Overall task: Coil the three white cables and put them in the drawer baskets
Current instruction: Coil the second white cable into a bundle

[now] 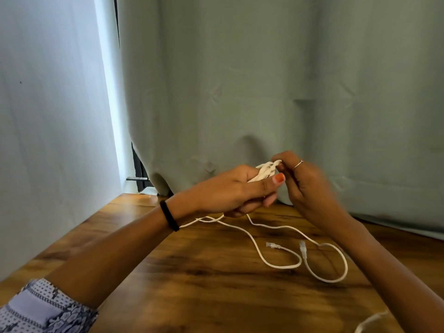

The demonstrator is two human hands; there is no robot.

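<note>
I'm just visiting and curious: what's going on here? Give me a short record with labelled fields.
setting: wooden table in front of a grey-green curtain
left hand: grips a bundle of coiled white cable above the table
right hand: pinches the top of the same bundle
loose cable ends: two tails trail from the hands onto the table, each ending in a clear plug
another cable: a white piece at the table's lower right edge, mostly out of view
drawer baskets: not in view
worn: black wristband on left wrist, ring on right hand
</note>
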